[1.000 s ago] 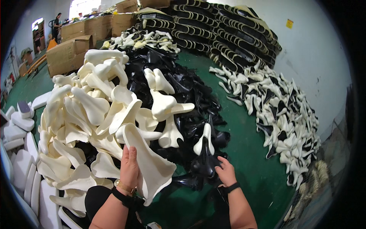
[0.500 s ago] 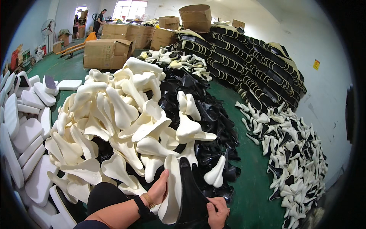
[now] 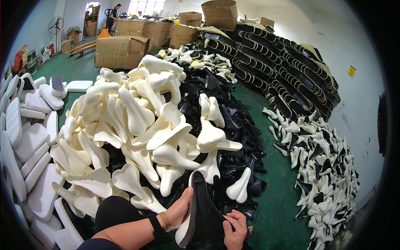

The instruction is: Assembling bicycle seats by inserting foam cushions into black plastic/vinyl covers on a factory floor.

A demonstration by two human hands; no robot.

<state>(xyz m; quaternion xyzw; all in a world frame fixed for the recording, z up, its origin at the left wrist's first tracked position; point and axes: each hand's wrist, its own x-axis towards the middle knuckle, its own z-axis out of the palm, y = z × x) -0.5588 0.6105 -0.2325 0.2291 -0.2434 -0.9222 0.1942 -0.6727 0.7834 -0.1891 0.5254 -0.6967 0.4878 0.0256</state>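
Low in front of me, a cream foam saddle pad is tilted up, narrow nose away from me. My left hand is closed round its left side. A black plastic saddle base lies against the pad's inner face and covers most of it. My right hand pinches the right edge of the base near its wide end. Just beyond, a heap of loose cream saddle pads rests on black saddle bases. One cream pad lies apart on the black bases.
White foam blocks are piled at left. At right lies a heap of cream and black saddle pieces on the green floor. Stacked black curved pieces, cardboard boxes and a person are farther back.
The black base has moved left onto the foam pad, closing the gap between them. My right hand has shifted slightly with it. The whole view has tilted a little.
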